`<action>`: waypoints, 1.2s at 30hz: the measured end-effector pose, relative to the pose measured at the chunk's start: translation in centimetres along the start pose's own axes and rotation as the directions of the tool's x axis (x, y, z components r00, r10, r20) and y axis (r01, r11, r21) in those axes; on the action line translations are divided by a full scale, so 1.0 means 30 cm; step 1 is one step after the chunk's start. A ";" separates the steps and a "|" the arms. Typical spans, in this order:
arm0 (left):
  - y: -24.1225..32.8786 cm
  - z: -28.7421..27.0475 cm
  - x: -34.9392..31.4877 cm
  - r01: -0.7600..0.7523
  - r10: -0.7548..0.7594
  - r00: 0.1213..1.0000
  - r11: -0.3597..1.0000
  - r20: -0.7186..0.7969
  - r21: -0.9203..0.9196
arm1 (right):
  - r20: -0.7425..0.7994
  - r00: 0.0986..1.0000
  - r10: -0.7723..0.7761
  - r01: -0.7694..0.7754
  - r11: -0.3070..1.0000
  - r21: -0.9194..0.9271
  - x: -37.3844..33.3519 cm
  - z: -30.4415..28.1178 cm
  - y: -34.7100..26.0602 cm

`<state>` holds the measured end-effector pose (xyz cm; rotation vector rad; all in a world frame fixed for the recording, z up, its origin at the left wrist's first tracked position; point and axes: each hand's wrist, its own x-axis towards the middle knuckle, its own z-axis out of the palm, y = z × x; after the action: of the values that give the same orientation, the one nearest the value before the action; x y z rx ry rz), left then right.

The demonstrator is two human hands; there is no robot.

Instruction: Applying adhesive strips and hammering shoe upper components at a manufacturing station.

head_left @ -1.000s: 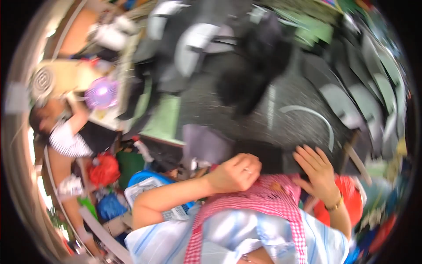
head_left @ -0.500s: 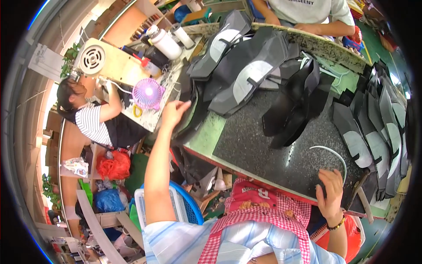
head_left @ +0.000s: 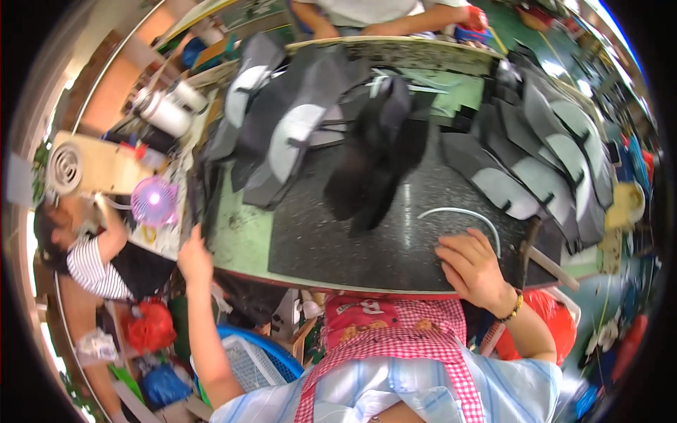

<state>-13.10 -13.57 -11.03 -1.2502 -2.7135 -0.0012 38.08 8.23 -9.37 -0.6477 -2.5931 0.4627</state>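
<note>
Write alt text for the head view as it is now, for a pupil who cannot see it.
A person's right hand is beside a curved white strip on a black work surface; the left hand is by the table's left end, its grip unclear. A left pile and a right pile of black-and-grey pieces lie beyond; a co-worker is at far left by a purple fan.

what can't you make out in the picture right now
All in the head view:
Left hand: whether it grips anything, hidden by its own fingers.
Right hand: its palm, hidden by the back of the hand.
Person opposite: head, cut off by the upper edge.
Black middle pieces: exact outlines, blurred.
</note>
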 end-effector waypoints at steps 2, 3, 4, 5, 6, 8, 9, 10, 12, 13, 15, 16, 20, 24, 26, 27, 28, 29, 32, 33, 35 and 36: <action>0.010 -0.026 -0.030 0.019 -0.020 1.000 0.999 0.003 0.027 | -0.035 0.999 0.003 -0.003 1.000 -0.021 0.003 -0.016 0.027; 0.050 -0.041 -0.039 0.000 0.000 1.000 1.000 -0.024 0.009 | -0.077 0.989 0.130 -0.136 0.988 -0.080 0.006 -0.028 0.041; 0.103 -0.035 -0.051 -0.150 0.189 0.943 0.976 -0.275 0.155 | -0.128 0.962 0.240 -0.256 0.957 -0.132 0.023 -0.035 0.048; 0.269 -0.094 -0.037 -0.200 0.145 0.933 0.970 -0.329 -0.137 | -0.122 0.952 0.281 -0.301 0.929 -0.215 0.039 -0.039 0.059; 0.456 -0.163 -0.035 -0.262 0.149 0.933 0.906 -0.329 -0.333 | -0.093 0.935 0.342 -0.355 0.893 -0.277 0.039 -0.044 0.078; 0.787 -0.244 -0.010 -0.287 0.234 0.957 0.657 -0.173 -0.697 | -0.072 0.915 0.397 -0.396 0.848 -0.353 0.006 -0.065 0.126; 0.890 -0.234 0.031 -0.312 0.282 0.945 0.624 -0.167 -0.717 | -0.031 0.881 0.472 -0.460 0.841 -0.283 0.002 -0.068 0.141; 0.982 -0.220 0.095 -0.291 0.319 0.944 0.698 -0.079 -0.655 | 0.011 0.840 0.542 -0.527 0.821 -0.220 0.005 -0.075 0.154; 1.024 -0.146 0.247 -0.276 0.373 0.927 0.742 0.035 -0.611 | -0.010 0.865 0.501 -0.496 0.853 -0.160 0.024 -0.073 0.138; 1.003 -0.073 0.321 -0.287 0.421 0.905 0.707 0.058 -0.646 | -0.023 0.872 0.489 -0.489 0.868 -0.092 0.025 -0.072 0.120; 0.982 -0.080 0.357 -0.276 0.419 0.908 0.587 -0.005 -0.761 | -0.090 0.846 0.525 -0.523 0.851 0.043 0.009 -0.092 0.104; 1.018 -0.154 0.325 -0.366 0.409 0.907 0.653 -0.097 -0.664 | -0.088 0.789 0.608 -0.593 0.791 0.150 -0.013 -0.106 0.112; 1.063 -0.366 0.203 -0.721 0.481 0.617 0.663 -0.623 -0.202 | -0.127 0.715 0.687 -0.573 0.681 0.457 -0.091 -0.108 0.154; 0.982 0.006 0.164 -0.725 0.627 0.648 0.681 -0.433 -0.100 | -0.066 0.772 0.633 -0.563 0.727 0.392 -0.028 -0.099 0.109; 0.967 -0.024 0.148 -0.716 0.656 0.698 0.635 -0.286 -0.291 | -0.040 0.779 0.626 -0.560 0.723 0.404 -0.020 -0.101 0.102; 0.967 -0.047 0.167 -0.723 0.665 0.691 0.630 -0.282 -0.285 | -0.012 0.792 0.610 -0.554 0.727 0.407 -0.011 -0.096 0.104; 0.980 -0.079 0.176 -0.739 0.646 0.674 0.595 -0.359 -0.316 | 0.070 0.789 0.611 -0.580 0.701 0.416 -0.011 -0.099 0.108; 1.000 -0.100 0.187 -0.753 0.614 0.657 0.565 -0.438 -0.338 | 0.072 0.789 0.610 -0.579 0.700 0.418 -0.005 -0.088 0.125; 1.030 -0.084 0.205 -0.745 0.682 0.666 0.588 -0.303 -0.314 | 0.128 0.798 0.589 -0.375 0.318 0.871 0.083 -0.055 0.148; 1.033 -0.084 0.214 -0.730 0.702 0.679 0.615 -0.214 -0.298 | 0.056 0.819 0.572 -0.377 0.460 0.804 0.141 -0.042 0.164; 1.048 -0.094 0.220 -0.767 0.741 0.637 0.577 -0.215 -0.281 | 0.016 0.813 0.582 -0.474 0.646 0.598 0.254 -0.012 0.214; 1.058 -0.098 0.222 -0.752 0.740 0.644 0.564 -0.194 -0.341 | -0.072 0.824 0.562 -0.496 0.777 0.387 0.294 0.006 0.228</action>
<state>7.02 11.95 -9.20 -2.4111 -1.9618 -0.4866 33.41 18.38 -9.52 -1.2320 -2.0401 0.9700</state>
